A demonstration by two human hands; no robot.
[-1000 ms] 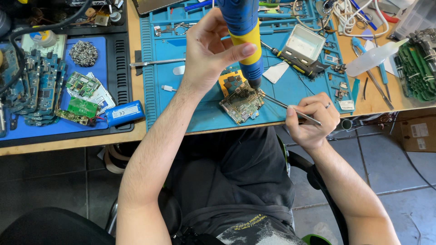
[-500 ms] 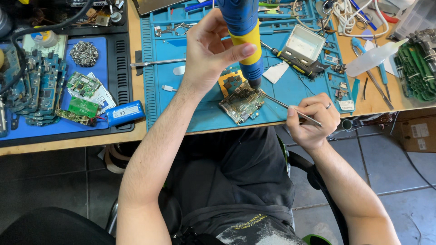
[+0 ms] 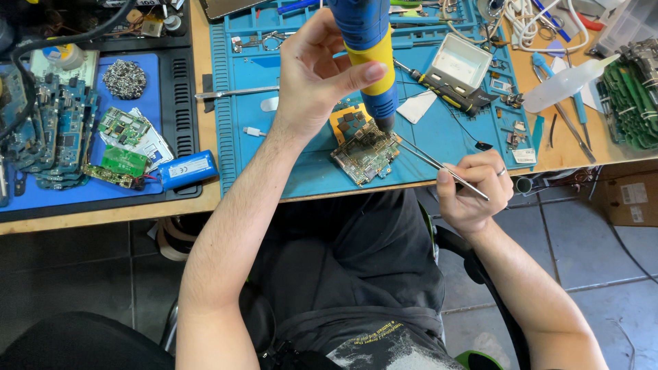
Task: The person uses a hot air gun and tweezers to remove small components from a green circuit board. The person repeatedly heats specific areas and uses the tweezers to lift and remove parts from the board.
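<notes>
Head view: a small green printed circuit board with many tiny parts is seen lying tilted near the front edge of the teal silicone work mat, on the wooden table. A blue and yellow handheld hot-air tool is held upright by the left hand, its grip wrapped around the barrel, with the dark nozzle just above the far corner of the board. Thin metal tweezers are pinched in the grip of the right hand, and their tips reach the right edge of the board.

Some risks can be judged. The board lies loose on the mat, so it could be pushed by the tweezers and slide toward the table edge. If the nozzle is kept too near one spot, neighbouring parts or the orange piece beside the board could be overheated. A small part could also be blown away.

A white open square box stands behind; what is inside cannot be told. On the left, a black tray with a blue mat holds several circuit boards, a blue cylindrical battery and a grey wire-wool ball. A clear plastic squeeze bottle lies at the right.
</notes>
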